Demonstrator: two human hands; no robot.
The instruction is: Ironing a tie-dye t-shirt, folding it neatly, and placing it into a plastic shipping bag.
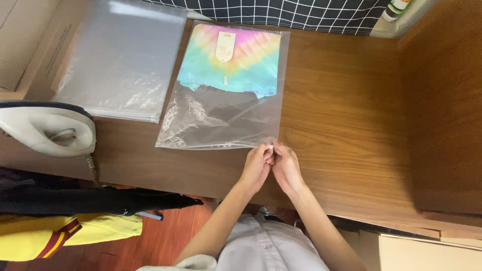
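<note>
A clear plastic zip bag lies on the brown wooden table. Inside its far half sits a folded tie-dye garment in pink, yellow, green and blue, with a small tag on it. My left hand and my right hand meet at the bag's near right corner. Both pinch the small white zip slider on the bag's near edge, fingertips touching each other.
A stack of empty clear bags lies at the far left. A white clothes iron rests at the left edge. Black and yellow garments hang below it. A checked cloth runs along the back; cardboard sits near right.
</note>
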